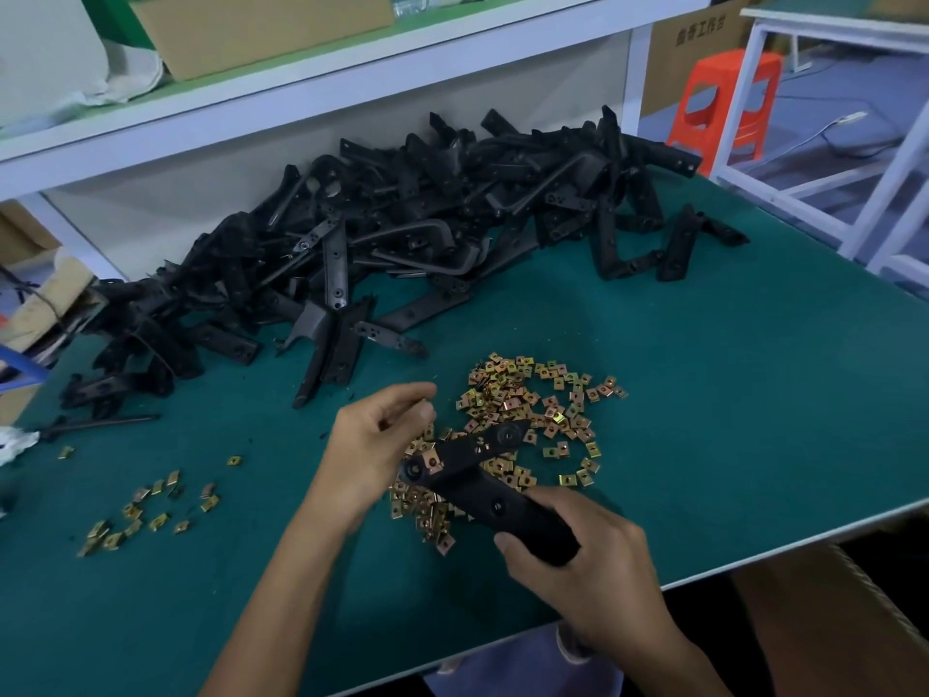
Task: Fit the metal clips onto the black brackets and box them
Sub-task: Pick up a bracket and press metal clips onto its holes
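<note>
**Clip fitting at the bench: bracket presented over the clip pile**

The right hand (pixel 578 560) grips the near end of one black bracket (pixel 482 475), which is held just above the loose metal clips (pixel 528 410) on the green bench mat (pixel 729 394). The left hand (pixel 382 435) has curled fingers at the pile's edge; whether they pinch a clip cannot be told. One clip appears seated near the bracket's far end. The heap of brackets (pixel 402 233) waits behind. For a sound fit, steady the bracket, align the clip's mouth squarely with the edge at the hole, then push fully home.
</note>
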{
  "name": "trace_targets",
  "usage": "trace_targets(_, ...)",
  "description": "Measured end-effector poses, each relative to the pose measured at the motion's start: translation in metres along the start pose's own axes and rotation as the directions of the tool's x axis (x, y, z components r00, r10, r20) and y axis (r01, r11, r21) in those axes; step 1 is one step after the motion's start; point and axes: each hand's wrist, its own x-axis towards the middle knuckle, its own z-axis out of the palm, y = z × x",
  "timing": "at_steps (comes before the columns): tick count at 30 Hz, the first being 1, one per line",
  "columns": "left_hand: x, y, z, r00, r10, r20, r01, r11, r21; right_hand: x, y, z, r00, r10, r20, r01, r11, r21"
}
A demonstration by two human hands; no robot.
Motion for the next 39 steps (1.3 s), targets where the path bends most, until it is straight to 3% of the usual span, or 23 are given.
trace_targets(2, -0.010, 0.007, -0.006, 1.000, 0.004, 0.013, -0.002, 0.994, -0.105, -0.001, 0.000, 0.000, 1.000, -0.002, 0.004, 0.002, 1.000, 0.004)
trace_targets(8, -0.032, 0.030, -0.015, 0.995, 0.096, 0.037, -0.088, 0.979, -0.181, -0.002, 0.001, 0.000, 1.000, -0.027, 0.012, 0.027, 1.000, 0.007)
trace_targets(14, -0.043, 0.036, -0.002, 0.983, 0.179, 0.033, -0.179, 0.984, -0.023, -0.003, 0.001, 0.000, 0.998, -0.063, 0.001, 0.063, 0.998, 0.012)
trace_targets(21, -0.043, 0.034, 0.008, 0.981, 0.176, 0.086, -0.186, 0.975, 0.121, -0.001, 0.002, 0.000, 0.993, -0.115, 0.035, 0.116, 0.993, -0.027)
trace_targets(31, -0.041, 0.031, 0.007, 0.993, 0.111, 0.037, -0.115, 0.982, 0.153, -0.001, 0.000, 0.000, 0.989, -0.126, 0.076, 0.133, 0.986, -0.098)
trace_targets(39, -0.046, 0.029, 0.012, 0.982, 0.171, 0.076, -0.182, 0.967, 0.176, 0.002, 0.000, -0.003, 0.989, -0.119, 0.084, 0.125, 0.990, -0.060)
